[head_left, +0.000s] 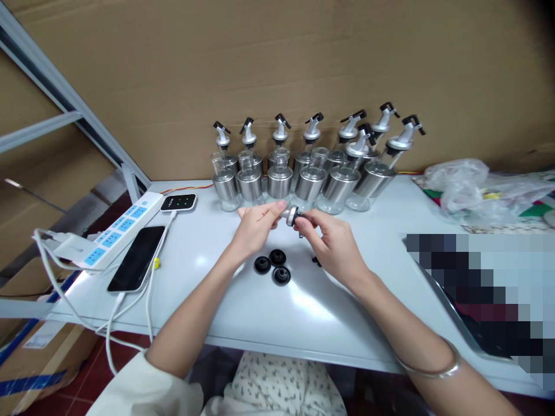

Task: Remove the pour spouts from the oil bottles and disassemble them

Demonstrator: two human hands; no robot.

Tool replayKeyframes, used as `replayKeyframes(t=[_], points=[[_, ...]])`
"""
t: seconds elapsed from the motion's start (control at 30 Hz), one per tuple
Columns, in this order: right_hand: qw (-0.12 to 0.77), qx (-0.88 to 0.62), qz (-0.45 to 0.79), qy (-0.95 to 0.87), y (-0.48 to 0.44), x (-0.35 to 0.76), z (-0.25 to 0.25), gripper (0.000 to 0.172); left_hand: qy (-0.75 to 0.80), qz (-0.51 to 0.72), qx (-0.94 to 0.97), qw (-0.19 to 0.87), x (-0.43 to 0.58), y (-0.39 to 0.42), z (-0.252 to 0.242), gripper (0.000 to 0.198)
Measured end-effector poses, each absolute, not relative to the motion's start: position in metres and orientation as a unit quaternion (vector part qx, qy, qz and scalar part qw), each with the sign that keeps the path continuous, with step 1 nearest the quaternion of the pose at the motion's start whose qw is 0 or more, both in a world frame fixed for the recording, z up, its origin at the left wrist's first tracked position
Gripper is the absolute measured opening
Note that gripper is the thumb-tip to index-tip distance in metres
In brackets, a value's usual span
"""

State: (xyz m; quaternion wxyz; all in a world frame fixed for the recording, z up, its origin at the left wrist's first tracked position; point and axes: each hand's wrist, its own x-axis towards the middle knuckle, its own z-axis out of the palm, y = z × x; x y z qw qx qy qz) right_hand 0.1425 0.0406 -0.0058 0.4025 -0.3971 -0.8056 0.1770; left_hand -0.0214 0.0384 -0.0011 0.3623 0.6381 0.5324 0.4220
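Above the middle of the table, a silver and black bottle pourer [292, 216] is held between my two hands. My left hand [255, 230] is closed on its silver end, with the thumb stretched along it. The fingers of my right hand [335, 242] pinch the black end. Three round black stoppers [281, 275] lie on the table below my hands. Partly hidden by my right hand is a small black piece [317, 262]. Behind my hands stand glass bottles with steel sleeves [280, 182]; the front ones are mostly uncapped, while several others carry pourers [312, 130].
On the left lie a white power strip [125, 222], a phone [137, 258] and a small black device [178, 202], with white cables running over the table edge. A clear plastic bag [459, 179] and a partly blurred tablet-like object [455, 315] are at right. A cardboard wall [277, 63] closes the back.
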Motion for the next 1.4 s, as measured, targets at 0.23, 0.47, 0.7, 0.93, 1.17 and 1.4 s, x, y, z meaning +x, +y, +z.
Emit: replayKeyframes(t=[0.23,0.47,0.7,0.93,1.17,1.4], points=[[0.391,-0.329,0.044,-0.858,0.048,0.148,-0.01,0.026,0.497,0.429,0.583,0.479,-0.024,0.041,0.002,0.056],[0.395,-0.355,0.108,-0.84,0.045,0.149,-0.007,0.016,0.446,0.403,0.643,0.474,-0.025,0.037,0.002,0.048],[0.416,-0.4,0.359,-0.733,0.042,0.149,-0.004,0.042,0.455,0.378,0.768,0.244,-0.015,0.022,0.003,0.041],[0.398,-0.377,0.518,-0.656,0.043,0.149,-0.006,0.055,0.438,0.368,0.82,0.002,-0.019,0.023,0.002,0.046],[0.447,-0.324,0.552,-0.625,0.041,0.148,-0.004,0.04,0.43,0.392,0.807,-0.098,-0.018,0.021,0.005,0.045],[0.444,-0.334,0.512,-0.655,0.037,0.146,-0.003,0.038,0.509,0.405,0.76,-0.011,-0.019,0.02,0.01,0.054]])
